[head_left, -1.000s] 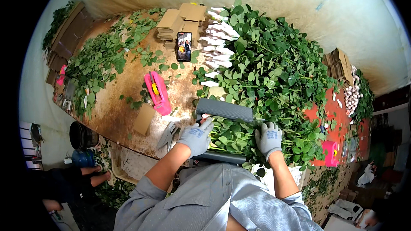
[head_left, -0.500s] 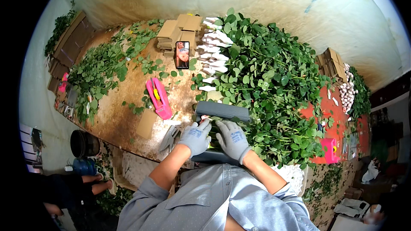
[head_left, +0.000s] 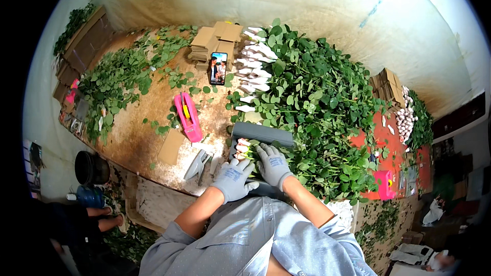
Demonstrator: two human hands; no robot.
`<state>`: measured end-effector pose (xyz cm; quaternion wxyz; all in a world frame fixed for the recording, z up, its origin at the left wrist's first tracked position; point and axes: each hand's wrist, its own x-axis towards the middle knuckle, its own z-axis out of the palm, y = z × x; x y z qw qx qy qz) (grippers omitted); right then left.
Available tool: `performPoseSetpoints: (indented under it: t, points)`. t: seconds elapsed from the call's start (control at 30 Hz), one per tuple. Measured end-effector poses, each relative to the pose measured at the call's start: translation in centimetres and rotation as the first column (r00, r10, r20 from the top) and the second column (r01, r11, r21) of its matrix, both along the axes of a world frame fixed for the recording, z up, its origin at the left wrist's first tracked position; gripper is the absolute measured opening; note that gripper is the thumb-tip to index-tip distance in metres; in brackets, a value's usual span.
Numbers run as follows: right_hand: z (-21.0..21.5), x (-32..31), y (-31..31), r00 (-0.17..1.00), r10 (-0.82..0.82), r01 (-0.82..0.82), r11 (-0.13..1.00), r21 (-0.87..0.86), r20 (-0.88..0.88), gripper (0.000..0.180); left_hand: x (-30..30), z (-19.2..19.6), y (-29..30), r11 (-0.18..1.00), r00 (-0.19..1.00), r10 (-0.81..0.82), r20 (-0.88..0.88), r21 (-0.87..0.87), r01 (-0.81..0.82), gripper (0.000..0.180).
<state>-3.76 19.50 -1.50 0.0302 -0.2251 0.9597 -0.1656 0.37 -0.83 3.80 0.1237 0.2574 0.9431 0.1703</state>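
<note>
My left hand [head_left: 234,178], in a grey work glove, rests against the near side of several pale pink roses [head_left: 242,149], fingers stretched and thumb apart. My right hand [head_left: 274,164], gloved alike, lies over the leafy stems just right of the blooms, with its fingers extended. The roses lie in a dark grey trough-like holder [head_left: 263,134], whose far wall shows and whose near part is mostly covered by my hands. A grey stapler-like tool [head_left: 196,164] lies left of my left hand, beside a flat cardboard piece [head_left: 171,146].
A pink tape dispenser [head_left: 188,117] stands on the wooden table [head_left: 153,110]. Beyond are a phone [head_left: 218,69] and stacked cardboard [head_left: 204,41]. White-wrapped flower bundles [head_left: 255,71] with dense leaves [head_left: 327,97] fill the right. A person's legs [head_left: 105,217] show lower left.
My left hand has drawn back slightly toward me, and the rose heads now show. My right hand has shifted little over the stems. The phone's picture has changed.
</note>
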Motion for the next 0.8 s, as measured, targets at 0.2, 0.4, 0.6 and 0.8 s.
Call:
performPoseSetpoints:
  t: [0.2, 0.4, 0.6, 0.8]
  points:
    - [0.3, 0.6, -0.7, 1.0, -0.021, 0.021, 1.0, -0.015, -0.017, 0.054, 0.3, -2.3, 0.5, 0.993, 0.996, -0.044, -0.082, -0.109, 0.035, 0.055]
    - [0.5, 2.4, -2.7, 0.991, -0.093, 0.083, 0.991, -0.104, -0.091, 0.049, 0.4, -3.4, 0.4, 0.989, 0.983, -0.064, -0.171, -0.14, 0.04, 0.035]
    - [0.9, 2.4, -3.0, 0.984, -0.172, 0.165, 0.979, -0.123, -0.047, 0.049, 0.3, -4.7, 0.4, 0.994, 0.967, -0.058, -0.248, -0.104, 0.033, 0.029]
    - [0.9, 2.6, -3.2, 0.972, -0.217, 0.207, 0.972, -0.113, -0.087, 0.046, 0.2, -5.7, 0.5, 0.996, 0.961, -0.063, -0.27, -0.072, 0.045, 0.022]
